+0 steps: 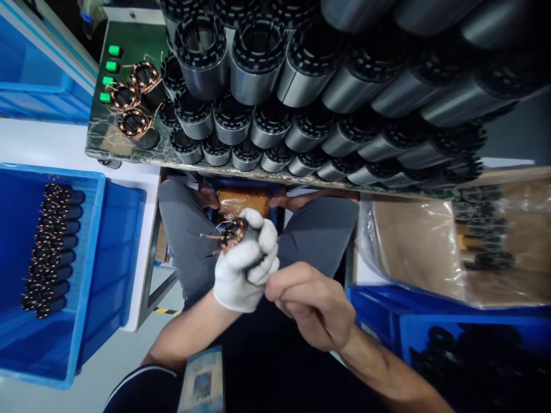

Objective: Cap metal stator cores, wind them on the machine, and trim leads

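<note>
Wound stator (233, 233): a small dark core with copper coils at its end. It is held up over the person's lap, below the edge of the bench (129, 150).
Left hand (244, 268): in a white glove, fingers clenched round the stator's body, with the coil end poking out at the top.
Right hand (316, 307): bare, fingers curled in, the tips pinched together just beside the glove. I cannot tell whether a wire is between them.
Handling: I'd judge it stiff and rather heavy for its size, with a steel body that takes a firm squeeze. The copper coils and loose wire ends (209, 236) look thin and easily bent or nicked.
Where to take hold: round the smooth body, clear of the copper.
Nearby: bare cores (258, 57) are stacked on the bench, three wound ones (134, 103) stand beside them, and more lie in a row in the blue crate (92, 275) on the left.
</note>
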`<state>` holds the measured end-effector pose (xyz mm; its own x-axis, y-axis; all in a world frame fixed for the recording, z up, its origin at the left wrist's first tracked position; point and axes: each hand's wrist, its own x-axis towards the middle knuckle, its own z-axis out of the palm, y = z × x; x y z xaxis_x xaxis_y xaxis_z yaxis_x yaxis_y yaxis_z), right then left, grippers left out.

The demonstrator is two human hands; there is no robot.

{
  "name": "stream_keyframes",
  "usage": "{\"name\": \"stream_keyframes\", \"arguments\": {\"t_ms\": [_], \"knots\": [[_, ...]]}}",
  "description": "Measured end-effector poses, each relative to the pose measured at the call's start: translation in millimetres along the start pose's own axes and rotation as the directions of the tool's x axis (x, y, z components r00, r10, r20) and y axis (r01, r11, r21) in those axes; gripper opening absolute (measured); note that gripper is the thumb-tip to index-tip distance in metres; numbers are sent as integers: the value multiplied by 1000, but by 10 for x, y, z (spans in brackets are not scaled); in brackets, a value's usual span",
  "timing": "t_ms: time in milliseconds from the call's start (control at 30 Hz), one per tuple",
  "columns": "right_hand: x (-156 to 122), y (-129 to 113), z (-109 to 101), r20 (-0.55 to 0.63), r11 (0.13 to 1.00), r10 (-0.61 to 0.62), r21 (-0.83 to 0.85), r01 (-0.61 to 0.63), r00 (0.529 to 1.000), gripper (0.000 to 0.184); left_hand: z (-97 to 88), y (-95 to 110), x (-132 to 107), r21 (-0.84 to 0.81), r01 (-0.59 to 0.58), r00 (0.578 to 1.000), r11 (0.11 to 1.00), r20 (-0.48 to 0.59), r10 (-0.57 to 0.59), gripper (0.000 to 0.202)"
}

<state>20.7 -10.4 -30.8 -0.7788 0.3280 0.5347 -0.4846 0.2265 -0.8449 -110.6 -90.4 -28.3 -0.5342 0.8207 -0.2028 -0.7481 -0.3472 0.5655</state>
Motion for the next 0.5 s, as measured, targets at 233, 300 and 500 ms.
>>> {"name": "stream_keyframes", "arguments": {"t_ms": [233,300,500], "knots": [[44,-40,-372,-52,875,484,13,-484,873,46,-297,333,407,670,-663,747,333,569,344,55],[106,-29,-374,-75,802,598,39,-597,798,51,-379,341,408,671,-698,716,248,663,220,66],[-80,153,-151,4,731,606,391,-559,796,47,-334,196,123,548,-267,940,793,328,90,61]]}}
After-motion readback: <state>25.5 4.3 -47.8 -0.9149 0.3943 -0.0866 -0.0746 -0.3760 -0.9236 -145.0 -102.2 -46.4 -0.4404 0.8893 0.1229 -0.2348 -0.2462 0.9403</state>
